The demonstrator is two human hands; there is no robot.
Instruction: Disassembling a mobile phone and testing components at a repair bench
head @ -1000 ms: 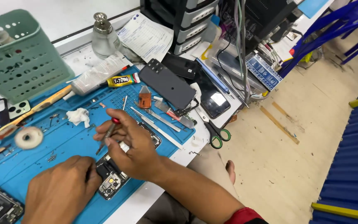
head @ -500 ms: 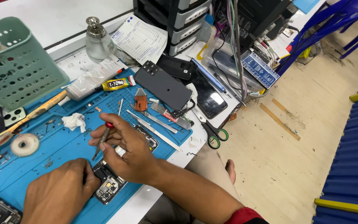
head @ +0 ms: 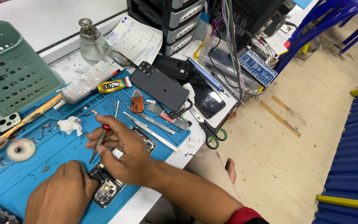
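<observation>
- A white squeezed tube [head: 88, 79] with a red tip lay flat at about eleven o'clock, angled along the upper edge of the blue mat [head: 42, 166].
- Just beside it, a small yellow glue tube [head: 113, 86] with a black label lay on that mat.
- A white printed form [head: 136, 38], creased, lay at twelve o'clock next to the glass bottle [head: 91, 41].
- A dark phone screen [head: 206, 97], glossy and unlit, lay face up at one o'clock.
- A blue rectangular labelled panel [head: 257, 67] with white print sat at two o'clock, under hanging cables.

Red-tipped screwdriver [head: 99, 142], tilted over opened phone [head: 106, 188]
</observation>
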